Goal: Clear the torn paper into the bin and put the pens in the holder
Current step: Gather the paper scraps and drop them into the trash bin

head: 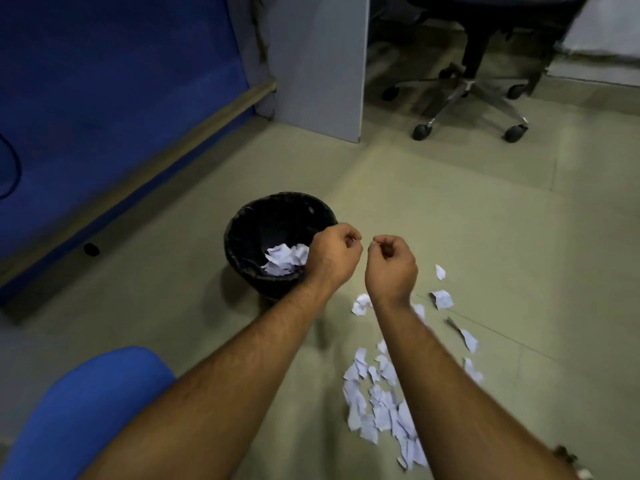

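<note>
i see the left hand [334,256] over the near rim of the black bin [242,233], fingers curled, holding nothing visible. the right hand [391,265] hangs just beside it, curled likewise. some torn paper [285,259] lies inside the bin; more scraps [377,403] lie scattered on the floor [450,202] below the right forearm

Black office chair [485,64], grey partition panel [318,64], blue seat [86,403], perhaps a cable [14,168]
</note>
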{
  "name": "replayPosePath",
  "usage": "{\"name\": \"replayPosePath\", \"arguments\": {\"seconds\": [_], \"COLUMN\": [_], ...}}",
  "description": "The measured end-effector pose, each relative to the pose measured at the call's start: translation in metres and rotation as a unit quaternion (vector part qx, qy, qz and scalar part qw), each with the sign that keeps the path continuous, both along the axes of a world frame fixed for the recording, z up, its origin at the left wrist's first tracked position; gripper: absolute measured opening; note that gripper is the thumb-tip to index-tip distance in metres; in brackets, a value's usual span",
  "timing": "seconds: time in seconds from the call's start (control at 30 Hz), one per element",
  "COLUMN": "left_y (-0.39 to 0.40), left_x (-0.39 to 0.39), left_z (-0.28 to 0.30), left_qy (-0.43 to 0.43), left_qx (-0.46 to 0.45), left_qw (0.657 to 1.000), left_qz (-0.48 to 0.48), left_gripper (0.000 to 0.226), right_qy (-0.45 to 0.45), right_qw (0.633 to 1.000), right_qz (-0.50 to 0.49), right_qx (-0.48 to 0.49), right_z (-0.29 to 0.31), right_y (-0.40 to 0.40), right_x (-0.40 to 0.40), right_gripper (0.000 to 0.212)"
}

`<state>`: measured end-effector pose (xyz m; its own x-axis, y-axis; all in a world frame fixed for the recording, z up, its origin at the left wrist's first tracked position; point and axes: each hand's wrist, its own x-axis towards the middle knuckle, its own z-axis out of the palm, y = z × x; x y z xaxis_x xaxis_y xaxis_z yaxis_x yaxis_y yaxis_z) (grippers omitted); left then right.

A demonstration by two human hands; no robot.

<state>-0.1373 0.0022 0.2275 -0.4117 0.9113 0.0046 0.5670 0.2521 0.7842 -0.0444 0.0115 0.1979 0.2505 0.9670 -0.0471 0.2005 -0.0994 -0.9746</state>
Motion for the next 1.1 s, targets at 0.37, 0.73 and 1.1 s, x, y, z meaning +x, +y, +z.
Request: {"name": "replayPosePath", "arguments": {"seconds": [0.37, 0.73, 1.1], "left_y": [-0.091, -0.164, -0.092], "left_x": [0.102, 0.11, 0.131], "left_z": [-0.17, -0.237, -0.237], "left_qy": [0.173, 0.394, 0.309], "left_qx": [-0.295, -0.289, -0.174], "left_qw": [0.905, 0.812, 0.891], "left_qz": [-0.252, -0.319, -0.282], "left_gripper": [0.063, 0.096, 0.065], "right_qy": [-0.263, -0.48, -0.41], "right_qw": [0.954, 0.802, 0.892], "right_qz": [0.087, 0.232, 0.145], "right_qx": [-0.118, -0.27, -0.127], "right_z": [-0.158, -0.214, -0.221], "right_y": [-0.128, -0.2, -0.129], "right_x": [0.139, 0.175, 0.168], "right_gripper": [0.044, 0.092, 0.04]}}
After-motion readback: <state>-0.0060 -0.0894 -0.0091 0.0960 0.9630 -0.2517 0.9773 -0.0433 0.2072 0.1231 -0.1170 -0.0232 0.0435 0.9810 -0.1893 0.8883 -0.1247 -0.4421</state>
